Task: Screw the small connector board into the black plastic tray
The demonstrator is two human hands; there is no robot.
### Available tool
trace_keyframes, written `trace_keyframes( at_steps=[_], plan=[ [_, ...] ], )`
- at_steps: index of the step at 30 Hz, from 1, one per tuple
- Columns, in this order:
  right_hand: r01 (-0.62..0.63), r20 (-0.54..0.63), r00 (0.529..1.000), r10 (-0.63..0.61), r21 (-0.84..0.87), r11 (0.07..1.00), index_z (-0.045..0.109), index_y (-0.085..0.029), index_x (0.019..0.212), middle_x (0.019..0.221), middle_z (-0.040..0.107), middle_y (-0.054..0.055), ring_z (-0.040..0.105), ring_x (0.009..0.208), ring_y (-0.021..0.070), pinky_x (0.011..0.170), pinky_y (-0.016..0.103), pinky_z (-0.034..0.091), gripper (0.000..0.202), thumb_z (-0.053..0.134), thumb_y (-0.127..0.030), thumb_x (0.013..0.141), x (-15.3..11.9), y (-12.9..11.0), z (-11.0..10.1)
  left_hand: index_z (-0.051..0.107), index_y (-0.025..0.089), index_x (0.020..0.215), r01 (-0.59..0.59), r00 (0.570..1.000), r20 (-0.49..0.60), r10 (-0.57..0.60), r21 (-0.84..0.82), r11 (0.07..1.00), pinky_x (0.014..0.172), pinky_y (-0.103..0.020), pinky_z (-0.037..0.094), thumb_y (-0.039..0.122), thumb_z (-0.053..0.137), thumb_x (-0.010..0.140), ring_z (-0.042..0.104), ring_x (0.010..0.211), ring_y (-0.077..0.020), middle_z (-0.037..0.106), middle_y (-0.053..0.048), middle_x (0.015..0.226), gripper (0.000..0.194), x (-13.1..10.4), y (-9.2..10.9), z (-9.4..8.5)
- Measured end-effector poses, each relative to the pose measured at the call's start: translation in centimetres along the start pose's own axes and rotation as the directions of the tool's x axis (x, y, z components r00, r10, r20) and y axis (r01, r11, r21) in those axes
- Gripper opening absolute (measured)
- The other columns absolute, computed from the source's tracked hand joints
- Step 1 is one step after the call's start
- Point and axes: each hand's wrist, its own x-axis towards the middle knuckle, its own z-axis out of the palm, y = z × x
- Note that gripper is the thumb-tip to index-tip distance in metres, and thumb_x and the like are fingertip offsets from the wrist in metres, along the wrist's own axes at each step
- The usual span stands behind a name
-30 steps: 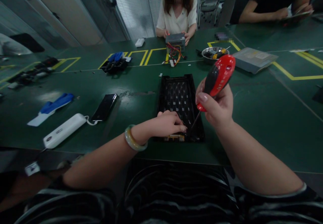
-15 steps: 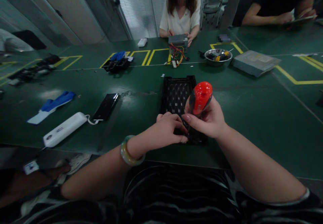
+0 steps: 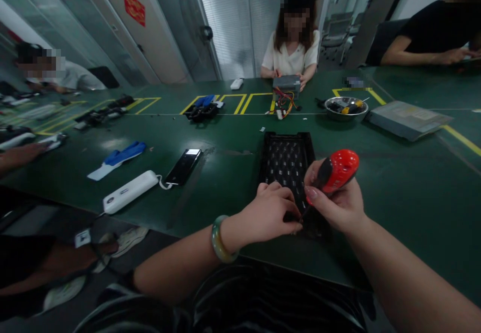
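Where the screwdriver (image 3: 340,169) lies relative to the grip: within the right hand (image 3: 338,200), right of centre; red-and-black handle raised and tilted right, shaft descending to lower left from beneath the fingers.
Right-hand grip: closed around the handle, thumb along its lower part.
Left hand (image 3: 270,214): at lower centre, fingers curled, fingertips beside the shaft's lower end; whether they pinch a part cannot be told.
Black casing (image 3: 287,160): flat on the green table (image 3: 225,183), at centre right; perforated floor visible beyond the hands, near end partly covered by them.
Left of frame centre: phone (image 3: 184,167), corded to a white device (image 3: 131,192); blue-and-white glove (image 3: 120,158) above the device.
Upper right: metal bowl (image 3: 345,115) containing tools, beside a flat grey box (image 3: 409,118).
Top centre: person (image 3: 295,52) holding a grey unit (image 3: 286,85) with coloured wires.
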Motion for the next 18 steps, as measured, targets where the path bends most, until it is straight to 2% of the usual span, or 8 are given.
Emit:
trace_keyframes(
  at_steps=[6, 11, 14, 18],
  plan=[
    [0.004, -0.032, 0.999, -0.003, 0.007, 1.0, 0.053, -0.021, 0.089, 0.08, 0.052, -0.001, 0.05, 0.066, 0.0112, 0.054, 0.026, 0.04, 0.014, 0.066, -0.015, 0.087, -0.1, -0.1, 0.2, 0.076, 0.028, 0.088, -0.06, 0.998, 0.038, 0.059, 0.027, 0.998, 0.083, -0.037, 0.028, 0.047, 0.074, 0.081, 0.05, 0.102, -0.0221, 0.066, 0.001, 0.104, 0.02, 0.4, -0.7, 0.0],
    [-0.035, 0.016, 0.999, 0.035, -0.01, 0.999, 0.052, -0.022, 0.092, 0.08, 0.053, -0.001, 0.053, 0.066, 0.011, 0.054, 0.024, 0.044, 0.014, 0.064, -0.016, 0.088, -0.1, -0.2, 0.3, 0.076, 0.031, 0.09, -0.13, 0.989, 0.07, 0.129, 0.012, 0.991, 0.084, -0.037, 0.028, 0.051, 0.075, 0.08, 0.05, 0.101, -0.0209, 0.066, 0.002, 0.104, 0.022, 1.0, -1.6, -0.2],
    [-0.059, 0.061, 0.996, 0.059, 0.011, 0.998, 0.051, -0.023, 0.099, 0.082, 0.06, 0.0, 0.06, 0.068, 0.0127, 0.057, 0.024, 0.05, 0.016, 0.062, -0.016, 0.091, -0.3, -0.5, 0.6, 0.076, 0.031, 0.092, -0.164, 0.983, 0.08, 0.163, 0.0, 0.987, 0.083, -0.036, 0.028, 0.052, 0.074, 0.08, 0.05, 0.101, -0.0207, 0.066, 0.002, 0.106, 0.024, 1.2, -2.2, -0.1],
    [-0.078, 0.099, 0.992, 0.074, 0.038, 0.996, 0.047, -0.026, 0.11, 0.076, 0.063, -0.002, 0.062, 0.062, 0.0131, 0.057, 0.024, 0.054, 0.025, 0.06, -0.015, 0.092, -0.6, -0.8, 1.3, 0.074, 0.029, 0.091, -0.189, 0.98, 0.045, 0.191, -0.048, 0.981, 0.084, -0.035, 0.028, 0.054, 0.075, 0.078, 0.051, 0.098, -0.0194, 0.066, 0.003, 0.099, 0.028, 1.2, -3.0, 0.3]
  ],
)
